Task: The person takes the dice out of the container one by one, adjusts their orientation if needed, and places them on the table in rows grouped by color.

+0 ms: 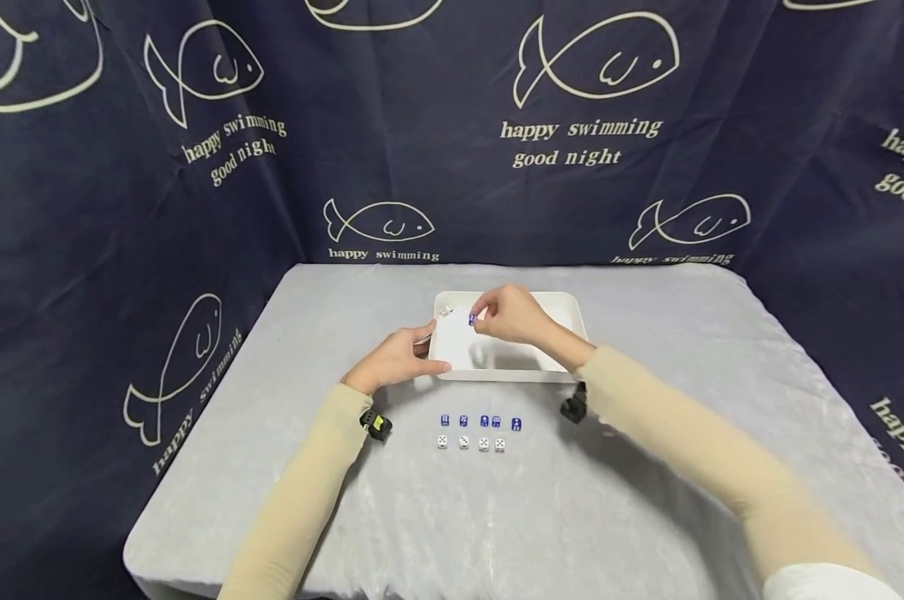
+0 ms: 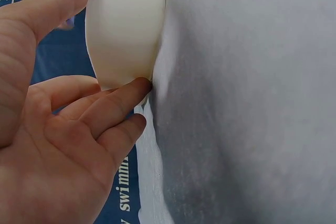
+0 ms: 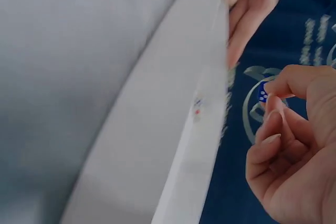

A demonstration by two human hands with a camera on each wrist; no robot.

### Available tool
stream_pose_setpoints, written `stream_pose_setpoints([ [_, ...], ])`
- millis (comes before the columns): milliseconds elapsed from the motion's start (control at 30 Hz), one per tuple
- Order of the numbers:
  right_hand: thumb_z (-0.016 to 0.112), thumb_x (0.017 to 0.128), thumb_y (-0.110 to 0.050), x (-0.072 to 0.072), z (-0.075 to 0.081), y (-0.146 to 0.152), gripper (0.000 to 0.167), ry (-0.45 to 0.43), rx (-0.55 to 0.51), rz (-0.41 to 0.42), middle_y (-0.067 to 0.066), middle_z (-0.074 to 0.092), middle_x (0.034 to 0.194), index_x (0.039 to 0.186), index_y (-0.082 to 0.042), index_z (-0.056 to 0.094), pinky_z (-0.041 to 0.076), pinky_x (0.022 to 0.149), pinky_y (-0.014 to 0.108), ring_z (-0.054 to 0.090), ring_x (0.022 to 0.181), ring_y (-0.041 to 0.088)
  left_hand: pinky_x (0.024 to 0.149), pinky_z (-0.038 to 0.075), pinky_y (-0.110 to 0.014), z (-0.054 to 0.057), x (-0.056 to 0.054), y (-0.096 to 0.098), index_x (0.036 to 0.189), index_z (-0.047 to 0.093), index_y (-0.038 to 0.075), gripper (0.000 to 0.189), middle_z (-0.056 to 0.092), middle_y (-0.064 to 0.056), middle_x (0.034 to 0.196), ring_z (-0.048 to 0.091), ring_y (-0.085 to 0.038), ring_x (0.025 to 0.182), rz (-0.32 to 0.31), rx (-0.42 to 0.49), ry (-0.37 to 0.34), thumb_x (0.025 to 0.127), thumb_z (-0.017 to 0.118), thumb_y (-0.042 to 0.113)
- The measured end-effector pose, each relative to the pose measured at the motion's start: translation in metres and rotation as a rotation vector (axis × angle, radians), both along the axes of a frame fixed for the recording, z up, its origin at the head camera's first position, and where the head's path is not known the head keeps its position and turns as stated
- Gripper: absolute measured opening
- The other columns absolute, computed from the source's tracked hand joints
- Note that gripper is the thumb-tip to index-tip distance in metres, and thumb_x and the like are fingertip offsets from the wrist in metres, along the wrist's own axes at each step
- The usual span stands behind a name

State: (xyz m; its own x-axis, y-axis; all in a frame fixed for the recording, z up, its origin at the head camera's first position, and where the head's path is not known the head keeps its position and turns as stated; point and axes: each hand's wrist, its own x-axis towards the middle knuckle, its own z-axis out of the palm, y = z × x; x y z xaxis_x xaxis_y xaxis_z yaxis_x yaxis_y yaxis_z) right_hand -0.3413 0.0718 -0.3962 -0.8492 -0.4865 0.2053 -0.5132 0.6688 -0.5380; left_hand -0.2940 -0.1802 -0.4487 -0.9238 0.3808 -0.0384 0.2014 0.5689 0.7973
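Note:
My left hand (image 1: 393, 358) holds the left end of a white rectangular tray (image 1: 511, 376), thumb at the near corner and fingers along the left side. In the left wrist view the fingertips press against the tray's wall (image 2: 126, 35). Over the left part of the tray, my right hand (image 1: 516, 315) pinches a blue die (image 1: 472, 320) between thumb and fingers. White pips show on this blue die (image 3: 263, 92) in the right wrist view. White dice (image 1: 447, 311) lie inside the tray at its far left corner.
In front of the tray, several blue dice (image 1: 463, 421) stand in a row on the grey cloth (image 1: 332, 517). A row of several white dice (image 1: 463, 442) lies just nearer to me. A dark blue curtain (image 1: 452, 125) with fish drawings hangs behind the table.

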Motion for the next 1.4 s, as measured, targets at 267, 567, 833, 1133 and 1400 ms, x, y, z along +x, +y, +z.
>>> stream_pose_setpoints([
  [267,0.075,0.081,-0.012,0.071,0.002,0.049,0.014,-0.096,-0.019,0.116,-0.010,0.061,0.064,0.095,-0.016,0.080,0.047,0.058,0.025,0.055,0.060,0.009,0.117,0.041,-0.034,-0.009,-0.004,-0.004,0.160,0.031,0.000,0.101,0.036,-0.013,0.164,0.052,-0.023,0.141,0.000,0.002,0.007,0.085,0.086,0.039],
  [567,0.075,0.080,-0.009,0.100,-0.032,0.087,0.018,-0.127,0.030,0.126,-0.013,0.060,0.063,0.096,-0.017,0.079,0.046,0.053,0.022,0.054,0.055,0.005,0.117,0.042,-0.035,-0.003,-0.010,-0.004,0.161,0.029,0.002,0.102,0.037,-0.014,0.164,0.052,-0.024,0.141,-0.019,-0.006,0.011,0.085,0.086,0.040],
  [833,0.079,0.080,-0.005,0.105,-0.051,0.092,0.017,-0.177,0.032,0.169,-0.012,0.061,0.062,0.094,-0.014,0.077,0.049,0.053,0.021,0.056,0.055,0.004,0.118,0.040,-0.035,-0.001,-0.009,-0.004,0.160,0.029,0.000,0.098,0.034,-0.014,0.165,0.050,-0.025,0.143,-0.015,0.004,0.001,0.087,0.085,0.034],
  [1133,0.076,0.078,-0.004,0.108,-0.058,0.090,0.016,-0.136,0.044,0.179,-0.014,0.057,0.056,0.091,-0.014,0.077,0.041,0.045,0.018,0.051,0.048,0.001,0.118,0.041,-0.034,-0.002,-0.007,-0.004,0.160,0.029,0.000,0.101,0.037,-0.015,0.163,0.051,-0.024,0.142,-0.007,0.024,-0.004,0.085,0.086,0.037],
  [1400,0.077,0.076,-0.005,0.111,-0.059,0.090,0.017,-0.097,0.068,0.166,-0.016,0.057,0.058,0.091,-0.014,0.077,0.041,0.046,0.018,0.050,0.049,0.000,0.118,0.041,-0.034,-0.004,-0.006,-0.003,0.160,0.029,0.000,0.101,0.036,-0.015,0.164,0.050,-0.025,0.142,-0.012,0.020,0.000,0.086,0.086,0.038],
])
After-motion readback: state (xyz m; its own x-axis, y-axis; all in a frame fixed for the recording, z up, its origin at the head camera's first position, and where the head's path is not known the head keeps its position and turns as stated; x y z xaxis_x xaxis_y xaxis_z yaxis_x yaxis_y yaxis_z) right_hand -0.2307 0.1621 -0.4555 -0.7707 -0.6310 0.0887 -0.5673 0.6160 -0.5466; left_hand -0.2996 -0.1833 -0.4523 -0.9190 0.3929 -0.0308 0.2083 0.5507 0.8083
